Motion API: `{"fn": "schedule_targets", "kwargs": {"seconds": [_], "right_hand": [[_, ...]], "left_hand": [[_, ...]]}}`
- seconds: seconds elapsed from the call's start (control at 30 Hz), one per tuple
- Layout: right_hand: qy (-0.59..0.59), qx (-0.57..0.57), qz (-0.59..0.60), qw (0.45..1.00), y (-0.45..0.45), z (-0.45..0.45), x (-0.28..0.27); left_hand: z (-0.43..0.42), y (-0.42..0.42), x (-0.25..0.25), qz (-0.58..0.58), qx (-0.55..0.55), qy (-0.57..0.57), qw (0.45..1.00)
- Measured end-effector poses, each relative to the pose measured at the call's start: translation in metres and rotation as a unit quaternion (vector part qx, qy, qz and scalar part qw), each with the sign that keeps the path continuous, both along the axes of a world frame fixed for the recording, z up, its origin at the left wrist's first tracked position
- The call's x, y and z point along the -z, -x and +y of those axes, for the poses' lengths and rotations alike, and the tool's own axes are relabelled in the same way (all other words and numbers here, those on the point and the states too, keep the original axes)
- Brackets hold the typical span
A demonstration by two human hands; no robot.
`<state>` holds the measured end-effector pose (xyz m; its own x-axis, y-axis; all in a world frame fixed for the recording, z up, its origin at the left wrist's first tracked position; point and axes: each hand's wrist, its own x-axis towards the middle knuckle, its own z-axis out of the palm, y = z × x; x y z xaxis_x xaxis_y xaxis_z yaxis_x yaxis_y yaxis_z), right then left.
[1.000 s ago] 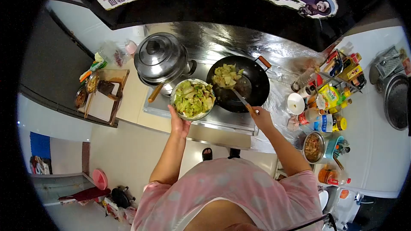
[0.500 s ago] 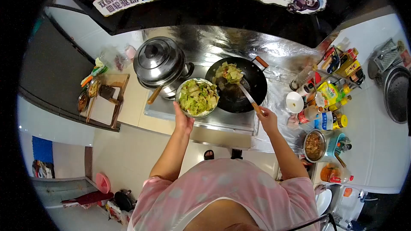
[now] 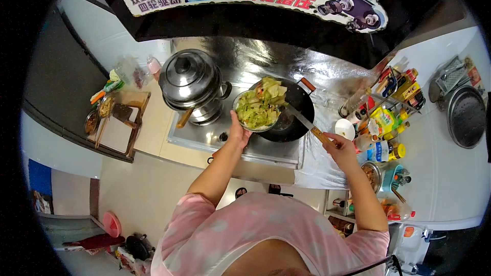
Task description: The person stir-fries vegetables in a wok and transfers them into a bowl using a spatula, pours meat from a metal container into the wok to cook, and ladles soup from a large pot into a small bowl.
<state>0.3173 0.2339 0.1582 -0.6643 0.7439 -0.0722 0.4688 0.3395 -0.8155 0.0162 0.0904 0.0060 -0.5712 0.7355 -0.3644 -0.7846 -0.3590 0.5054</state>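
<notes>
My left hand grips a bowl by its near left rim, fingers partly hidden beneath it. Cooked green cabbage fills the bowl, which sits over the left part of a black wok. Wrapped around the wooden handle of a spatula is my right hand. The spatula's metal blade reaches to the bowl's right edge, where more cabbage is heaped; the blade's tip is hidden by the leaves. Oily dark metal shows inside the wok.
Left of the wok stands a lidded steel steamer pot. A cutting board with a cleaver lies farther left. On the right are a white bowl, seasoning bottles and a steel bowl of food. A range hood hangs above.
My left hand has brought the bowl rightward over the wok. With the spatula, my right hand has lifted the cabbage from the wok to the bowl's edge. The camera view has shifted slightly.
</notes>
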Motion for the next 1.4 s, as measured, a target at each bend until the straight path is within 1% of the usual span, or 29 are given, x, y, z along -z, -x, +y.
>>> {"fn": "schedule_targets", "kwargs": {"seconds": [0.03, 0.13, 0.17, 0.27, 0.37, 0.47, 0.57, 0.67, 0.77, 0.87, 0.97, 1.07, 1.17, 1.27, 1.3, 1.33, 1.4], "right_hand": [[-0.013, -0.008, -0.017, 1.000, 0.002, -0.006, -0.010], [-0.129, -0.061, -0.036, 0.989, 0.006, -0.021, -0.033], [-0.132, -0.049, -0.051, 0.989, 0.005, -0.023, -0.033], [-0.246, -0.076, -0.022, 0.966, 0.003, -0.022, -0.030], [-0.263, -0.055, -0.074, 0.960, 0.005, -0.032, -0.046], [-0.336, -0.051, -0.081, 0.937, 0.004, -0.032, -0.044], [-0.359, -0.049, -0.078, 0.929, 0.006, -0.032, -0.043], [-0.394, -0.066, -0.071, 0.914, 0.007, -0.030, -0.042], [-0.447, -0.068, -0.063, 0.890, 0.008, -0.026, -0.038], [-0.454, -0.057, -0.052, 0.888, 0.007, -0.024, -0.033], [-0.434, -0.043, -0.033, 0.900, 0.005, -0.019, -0.032], [-0.369, -0.007, 0.030, 0.929, 0.001, -0.013, -0.024], [-0.159, 0.034, 0.040, 0.986, -0.007, 0.006, -0.012], [-0.104, 0.016, -0.021, 0.994, -0.017, 0.043, 0.002], [-0.108, 0.015, -0.033, 0.993, -0.015, 0.050, -0.001], [-0.113, 0.001, -0.072, 0.991, -0.011, 0.054, -0.006], [-0.120, -0.032, -0.149, 0.981, 0.003, 0.061, -0.024]], "left_hand": [[0.003, -0.005, -0.012, 0.006, -0.003, 0.009, 1.000], [0.015, -0.004, -0.014, 0.002, 0.020, -0.025, 0.999], [0.017, -0.005, -0.015, -0.005, 0.022, -0.017, 1.000], [0.021, -0.006, -0.018, -0.001, 0.022, -0.009, 1.000], [0.023, -0.003, -0.013, -0.004, 0.025, -0.009, 1.000], [0.018, -0.007, -0.031, 0.005, 0.037, 0.032, 0.999], [0.019, -0.006, -0.024, 0.007, 0.033, -0.003, 0.999], [0.017, -0.007, -0.024, 0.012, 0.033, -0.008, 0.999], [0.017, -0.007, -0.020, 0.012, 0.029, -0.042, 0.999], [0.016, -0.008, -0.022, 0.006, 0.029, -0.043, 0.999], [0.017, -0.006, -0.017, -0.001, 0.033, -0.058, 0.998], [0.015, -0.008, -0.010, -0.001, 0.029, -0.068, 0.997], [0.008, -0.012, -0.007, -0.005, 0.009, -0.069, 0.998], [-0.019, -0.025, -0.051, -0.002, -0.036, 0.027, 0.999], [-0.032, -0.017, -0.030, 0.045, -0.003, -0.003, 0.999], [-0.035, -0.022, -0.041, 0.021, -0.054, 0.029, 0.998], [-0.059, -0.017, -0.035, 0.029, -0.037, 0.065, 0.997]]}}
